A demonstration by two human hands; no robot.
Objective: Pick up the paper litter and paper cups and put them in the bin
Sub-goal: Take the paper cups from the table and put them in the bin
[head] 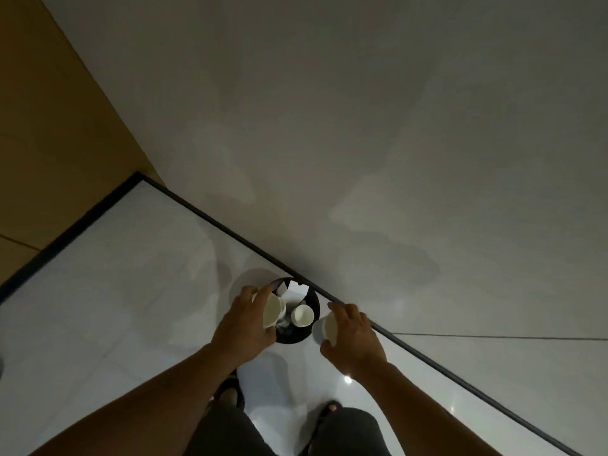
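A small round black bin (314, 302) stands on the white floor against the wall's dark skirting. Inside it lie a white paper cup (302, 315) and a scrap of white paper (296, 289). My left hand (246, 324) grips another white paper cup (272, 311), tilted over the bin's left rim. My right hand (353, 334) holds a third white paper cup (330, 327) just right of the bin, outside its rim.
A grey wall (362, 126) rises directly behind the bin, and a brown door or panel (49, 126) stands at the left. My feet in dark sandals (230, 393) are on the glossy white tiles (115, 291) just before the bin.
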